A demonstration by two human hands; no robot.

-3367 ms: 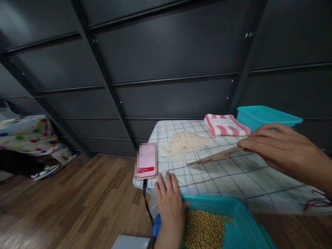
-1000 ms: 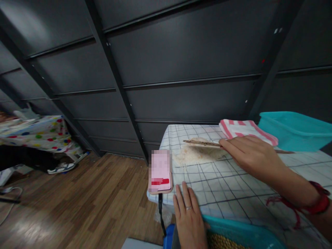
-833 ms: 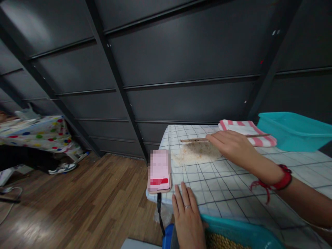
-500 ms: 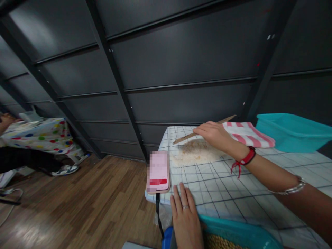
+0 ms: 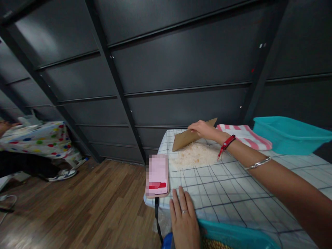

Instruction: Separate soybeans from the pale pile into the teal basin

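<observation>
My right hand [image 5: 203, 130] grips a piece of cardboard [image 5: 185, 140] by its top edge. The cardboard stands tilted on the checked tablecloth [image 5: 207, 185], along the far side of a spread of pale, loose grains [image 5: 198, 155]; their kind is too small to make out. My left hand [image 5: 184, 214] lies palm down near the front left corner of the cloth, fingers stretched out and holding nothing. Close by it are a pink phone [image 5: 157, 173] and a turquoise tub [image 5: 233, 230] with yellow-brown kernels or beans [image 5: 216, 244], partly cut off by the frame.
A second turquoise tub [image 5: 290, 136] stands at the back right, beside a folded pink-and-white striped cloth [image 5: 245, 136]. A dark panelled wall [image 5: 181, 65] rises behind the table. Far left, another person's leg and shoe [image 5: 63, 174] show beside a dotted-cloth table [image 5: 49, 140].
My right hand has shifted slightly left, and the cardboard has turned from edge-on to showing its broad face. The grains are less covered by its shadow. My left hand stays in place.
</observation>
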